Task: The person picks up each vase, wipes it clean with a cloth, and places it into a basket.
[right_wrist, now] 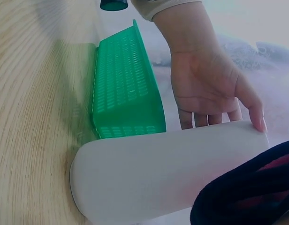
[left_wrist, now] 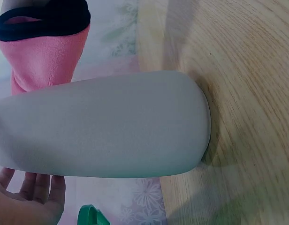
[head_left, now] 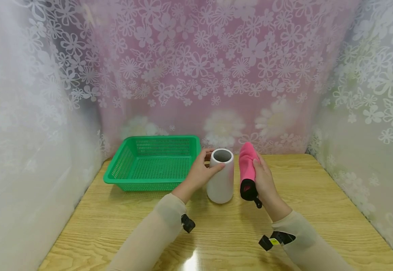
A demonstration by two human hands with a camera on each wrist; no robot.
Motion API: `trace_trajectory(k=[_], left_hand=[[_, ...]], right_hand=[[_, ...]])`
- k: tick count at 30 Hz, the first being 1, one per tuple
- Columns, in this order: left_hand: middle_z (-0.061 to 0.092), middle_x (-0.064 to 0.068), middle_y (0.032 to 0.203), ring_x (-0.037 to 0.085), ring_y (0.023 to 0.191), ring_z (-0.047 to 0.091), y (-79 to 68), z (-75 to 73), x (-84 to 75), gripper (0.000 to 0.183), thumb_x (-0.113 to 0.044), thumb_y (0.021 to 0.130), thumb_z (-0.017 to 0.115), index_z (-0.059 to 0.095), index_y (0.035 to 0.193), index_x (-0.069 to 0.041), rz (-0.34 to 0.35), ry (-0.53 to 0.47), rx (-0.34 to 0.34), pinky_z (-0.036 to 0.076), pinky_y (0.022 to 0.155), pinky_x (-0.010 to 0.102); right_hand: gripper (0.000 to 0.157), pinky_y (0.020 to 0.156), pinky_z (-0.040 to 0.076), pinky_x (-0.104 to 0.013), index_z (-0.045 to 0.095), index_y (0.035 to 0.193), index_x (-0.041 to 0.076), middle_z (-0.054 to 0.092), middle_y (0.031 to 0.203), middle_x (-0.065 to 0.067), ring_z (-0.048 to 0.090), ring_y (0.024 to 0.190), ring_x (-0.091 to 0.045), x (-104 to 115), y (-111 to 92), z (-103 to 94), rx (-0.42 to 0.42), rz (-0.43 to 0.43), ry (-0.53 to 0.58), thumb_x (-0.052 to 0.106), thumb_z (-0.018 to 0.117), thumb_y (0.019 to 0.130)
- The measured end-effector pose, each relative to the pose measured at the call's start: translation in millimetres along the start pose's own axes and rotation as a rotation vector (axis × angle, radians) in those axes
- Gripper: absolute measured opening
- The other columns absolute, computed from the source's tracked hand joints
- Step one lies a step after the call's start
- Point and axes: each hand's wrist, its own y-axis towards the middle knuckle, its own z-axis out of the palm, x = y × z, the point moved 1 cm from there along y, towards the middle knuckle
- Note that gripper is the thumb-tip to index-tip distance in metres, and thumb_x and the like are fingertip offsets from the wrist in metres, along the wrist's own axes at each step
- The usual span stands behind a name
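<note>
A white vase (head_left: 221, 184) stands upright on the wooden table with its round mouth facing up. My left hand (head_left: 201, 171) holds it near the top, the thumb by the rim and the fingers along its left and far side. To the right of the vase, my right hand (head_left: 265, 180) grips a pink fleece sleeve (head_left: 248, 163) above the table. This sleeve has a black-trimmed opening (left_wrist: 43, 22) and a small black loop at its lower end. Most of my right hand's fingers are hidden behind the fabric.
A green plastic basket (head_left: 154, 184) with slotted walls sits left of the vase, close to my left hand. Flowered curtain (head_left: 196, 67) hangs behind the table (head_left: 298, 188) and along both sides. Black wrist straps show on both sleeves.
</note>
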Motion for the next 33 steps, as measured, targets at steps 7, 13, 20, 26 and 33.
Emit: trace_trajectory(k=[7,13,20,26,33], left_hand=[[0.055,0.004,0.135,0.026,0.122,0.056,1.7,-3.6,0.6,0.060,-0.036,0.091,0.076,0.048,0.142,-0.022,-0.033,-0.017,0.057,0.050,0.098,0.043],[0.053,0.003,0.138,0.025,0.129,0.053,2.3,-4.8,-0.5,0.059,-0.036,0.093,0.074,0.047,0.144,-0.026,-0.052,-0.033,0.110,0.048,0.102,0.045],[0.053,0.003,0.137,0.026,0.130,0.051,2.8,-4.7,-1.3,0.057,-0.032,0.095,0.071,0.046,0.146,-0.024,-0.045,-0.047,0.134,0.046,0.104,0.047],[0.051,0.004,0.142,0.027,0.133,0.048,3.5,-5.6,-2.7,0.060,-0.032,0.098,0.067,0.041,0.150,-0.020,-0.043,-0.031,0.171,0.045,0.105,0.048],[0.051,0.003,0.143,0.025,0.134,0.046,5.6,-6.3,1.0,0.058,-0.033,0.099,0.066,0.042,0.150,-0.023,-0.028,-0.029,0.194,0.044,0.106,0.048]], right_hand=[[0.055,0.117,0.028,-0.045,0.019,0.162,0.022,0.027,0.161,-0.011,0.036,0.138,-0.028,0.4,2.7,2.7,-0.024,-0.119,-0.081,0.039,0.029,0.110],[0.050,0.112,0.035,-0.032,0.027,0.160,0.019,0.032,0.157,-0.013,0.039,0.137,-0.027,-1.0,9.3,7.2,-0.033,-0.331,-0.117,0.027,0.032,0.111],[0.050,0.097,0.038,-0.016,0.028,0.159,0.011,0.030,0.157,-0.016,0.040,0.132,-0.030,6.8,7.3,16.8,-0.057,-0.480,-0.155,0.013,0.037,0.109],[0.049,0.098,0.039,-0.015,0.029,0.155,-0.003,0.025,0.158,-0.024,0.038,0.135,-0.038,31.9,-7.1,24.7,-0.052,-0.567,-0.223,0.002,0.038,0.107],[0.052,0.107,0.033,-0.063,0.034,0.153,-0.003,0.025,0.160,-0.023,0.027,0.144,-0.042,5.0,15.5,29.0,-0.076,-0.763,-0.297,-0.008,0.041,0.102]])
